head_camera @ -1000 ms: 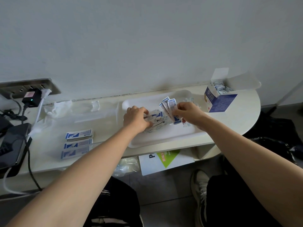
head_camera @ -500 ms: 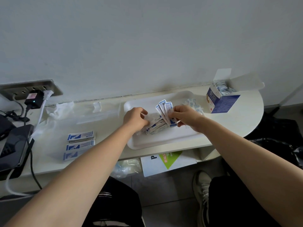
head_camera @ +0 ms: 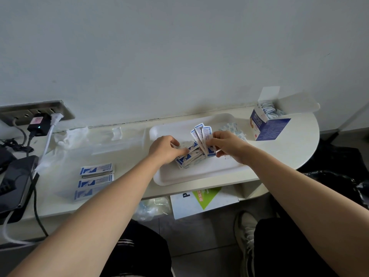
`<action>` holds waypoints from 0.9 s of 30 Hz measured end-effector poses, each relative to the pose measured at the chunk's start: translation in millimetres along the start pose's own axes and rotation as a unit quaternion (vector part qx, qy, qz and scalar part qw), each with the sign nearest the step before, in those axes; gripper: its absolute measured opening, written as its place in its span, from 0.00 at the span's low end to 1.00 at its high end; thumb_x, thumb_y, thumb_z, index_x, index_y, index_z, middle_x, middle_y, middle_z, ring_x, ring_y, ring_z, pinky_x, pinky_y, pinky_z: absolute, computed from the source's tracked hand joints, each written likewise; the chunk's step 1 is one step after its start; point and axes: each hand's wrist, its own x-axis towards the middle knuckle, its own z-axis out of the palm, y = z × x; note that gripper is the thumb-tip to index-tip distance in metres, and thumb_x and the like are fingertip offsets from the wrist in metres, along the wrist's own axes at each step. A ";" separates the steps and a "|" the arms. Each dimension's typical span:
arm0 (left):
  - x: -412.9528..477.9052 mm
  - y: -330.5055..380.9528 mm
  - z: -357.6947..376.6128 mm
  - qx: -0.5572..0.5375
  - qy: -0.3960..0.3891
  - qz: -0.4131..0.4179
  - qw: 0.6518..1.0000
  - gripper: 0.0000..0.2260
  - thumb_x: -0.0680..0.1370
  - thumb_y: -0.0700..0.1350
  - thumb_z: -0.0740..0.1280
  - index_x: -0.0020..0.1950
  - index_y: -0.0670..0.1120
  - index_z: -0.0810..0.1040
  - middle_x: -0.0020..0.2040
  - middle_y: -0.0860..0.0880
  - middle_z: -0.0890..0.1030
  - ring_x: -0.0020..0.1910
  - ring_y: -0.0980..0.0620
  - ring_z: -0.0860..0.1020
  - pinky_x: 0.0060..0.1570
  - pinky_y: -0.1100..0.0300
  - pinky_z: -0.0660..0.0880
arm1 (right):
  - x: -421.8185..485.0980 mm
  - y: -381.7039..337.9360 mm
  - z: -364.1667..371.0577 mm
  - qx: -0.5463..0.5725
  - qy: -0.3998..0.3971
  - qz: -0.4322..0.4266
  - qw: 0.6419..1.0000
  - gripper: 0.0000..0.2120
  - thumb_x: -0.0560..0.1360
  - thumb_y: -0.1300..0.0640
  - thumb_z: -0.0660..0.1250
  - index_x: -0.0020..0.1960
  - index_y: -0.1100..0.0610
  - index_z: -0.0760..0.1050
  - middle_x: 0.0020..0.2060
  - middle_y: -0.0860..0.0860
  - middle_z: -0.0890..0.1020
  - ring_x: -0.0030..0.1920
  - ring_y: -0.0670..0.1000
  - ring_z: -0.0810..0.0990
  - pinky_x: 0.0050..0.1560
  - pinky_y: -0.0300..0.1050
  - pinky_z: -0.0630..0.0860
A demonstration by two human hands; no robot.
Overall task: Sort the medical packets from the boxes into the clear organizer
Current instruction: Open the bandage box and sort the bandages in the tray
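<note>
Pinched in right hand (head_camera: 226,145): fanned packets (head_camera: 202,134).

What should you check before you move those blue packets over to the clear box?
1. Right hand grips a fan of packets: ok.
2. Left hand rests on the pile in the tray: ok.
3. Packets all the same kind: cannot tell, print too small.
4. Organizer has room beside its three stacks: cannot tell, walls too faint.
5. Way to it clear: ok.
6. Box open, packets left inside: ok.
</note>
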 end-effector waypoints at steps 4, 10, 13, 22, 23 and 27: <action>0.3 2.7 3.0 0.029 -0.013 0.002 0.999 0.22 0.69 0.48 0.76 0.60 0.46 0.75 0.56 0.48 0.78 0.51 0.49 0.77 0.46 0.59 0.73 | -1.8 -1.0 -0.8 0.001 -0.005 0.002 1.000 0.07 0.79 0.57 0.62 0.47 0.60 0.74 0.42 0.56 0.79 0.39 0.51 0.76 0.38 0.41 0.73; 4.3 1.0 -0.4 -0.013 0.034 -0.012 0.999 0.17 0.71 0.44 0.73 0.58 0.48 0.76 0.54 0.48 0.80 0.46 0.49 0.77 0.42 0.60 0.71 | -4.7 -1.5 -2.0 0.007 -0.013 0.007 1.000 0.07 0.79 0.57 0.62 0.45 0.58 0.74 0.42 0.55 0.80 0.40 0.50 0.76 0.39 0.41 0.74; 7.1 0.9 -2.4 0.007 0.088 -0.009 0.996 0.17 0.73 0.45 0.71 0.62 0.48 0.75 0.57 0.47 0.78 0.52 0.47 0.77 0.47 0.60 0.70 | -5.1 -1.4 -2.7 0.008 -0.017 0.009 1.000 0.07 0.79 0.57 0.62 0.45 0.59 0.74 0.42 0.55 0.80 0.41 0.50 0.77 0.40 0.41 0.74; 6.1 11.3 9.6 0.153 0.053 0.131 0.978 0.23 0.74 0.54 0.70 0.65 0.45 0.75 0.58 0.45 0.75 0.59 0.46 0.70 0.54 0.59 0.66 | -3.2 -1.6 -5.4 0.044 -0.018 0.013 0.999 0.06 0.79 0.57 0.63 0.46 0.58 0.74 0.40 0.54 0.80 0.38 0.49 0.76 0.39 0.40 0.73; 6.8 10.8 12.9 0.179 0.020 0.107 0.978 0.26 0.73 0.57 0.70 0.66 0.45 0.73 0.59 0.44 0.75 0.60 0.44 0.70 0.57 0.57 0.67 | -2.9 -1.0 -5.4 0.047 -0.017 0.014 0.999 0.06 0.79 0.57 0.63 0.46 0.58 0.75 0.39 0.54 0.80 0.38 0.49 0.76 0.39 0.40 0.73; 7.7 8.1 18.9 0.166 0.042 0.077 0.982 0.24 0.72 0.56 0.72 0.63 0.44 0.75 0.58 0.43 0.75 0.59 0.43 0.71 0.57 0.54 0.70 | -3.4 0.8 -7.2 0.060 -0.015 0.020 0.998 0.06 0.79 0.57 0.64 0.46 0.58 0.75 0.38 0.53 0.79 0.37 0.49 0.75 0.38 0.40 0.73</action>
